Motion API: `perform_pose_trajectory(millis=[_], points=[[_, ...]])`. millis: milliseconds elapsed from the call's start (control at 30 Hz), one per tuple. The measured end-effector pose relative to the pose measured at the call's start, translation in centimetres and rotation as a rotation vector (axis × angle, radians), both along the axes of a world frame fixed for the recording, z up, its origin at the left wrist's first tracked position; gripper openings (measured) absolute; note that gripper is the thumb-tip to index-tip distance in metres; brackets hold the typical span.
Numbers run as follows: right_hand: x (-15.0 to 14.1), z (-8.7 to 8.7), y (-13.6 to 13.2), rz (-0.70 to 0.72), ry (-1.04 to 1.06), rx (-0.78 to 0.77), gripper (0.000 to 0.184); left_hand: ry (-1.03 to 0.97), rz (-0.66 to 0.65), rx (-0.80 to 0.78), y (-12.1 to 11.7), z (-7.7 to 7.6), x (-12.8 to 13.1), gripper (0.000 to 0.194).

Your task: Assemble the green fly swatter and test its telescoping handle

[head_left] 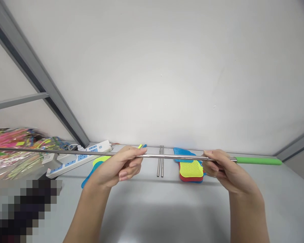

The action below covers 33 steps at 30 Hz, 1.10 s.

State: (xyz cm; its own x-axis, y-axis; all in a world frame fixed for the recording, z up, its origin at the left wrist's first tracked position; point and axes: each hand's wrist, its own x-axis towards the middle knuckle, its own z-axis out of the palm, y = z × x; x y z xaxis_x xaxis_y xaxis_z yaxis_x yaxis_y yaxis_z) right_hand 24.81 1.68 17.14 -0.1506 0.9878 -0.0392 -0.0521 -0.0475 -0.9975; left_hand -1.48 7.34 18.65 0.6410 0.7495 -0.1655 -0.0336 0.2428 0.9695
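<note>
A long thin metal rod [172, 156] with a green grip [258, 161] at its right end stretches level across the view. My left hand [119, 166] pinches it near the middle, fingers closed round it. My right hand [221, 167] grips it just left of the green grip. Behind the rod, on the grey table [167, 209], lie two short metal rods [160, 165] side by side, and a stack of mesh swatter heads [191, 168] in yellow, red and blue. More swatter heads [98, 162] in yellow and blue lie under my left hand.
A white power strip with blue sockets [77, 159] lies at the back left. A clear bag of colourful items [17, 152] sits at far left. A white wall [167, 84] stands close behind the table.
</note>
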Motion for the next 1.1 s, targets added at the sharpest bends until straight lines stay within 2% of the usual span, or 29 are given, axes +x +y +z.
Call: perform_pose_trajectory(millis=[233,533,1100], points=[[0.6,0.0,-0.2,0.011,-0.017,0.023,0.045,0.009,0.005,0.005,0.0,0.1,-0.3,0.046],[2.0,-0.3,-0.3,-0.045,-0.001,0.041,0.045,0.003,0.076,0.010,0.2,0.2,-1.7,0.043],[2.9,-0.4,-0.5,-0.015,0.007,0.058,0.046,0.010,0.050,0.049,0.0,0.4,-1.8,0.046]])
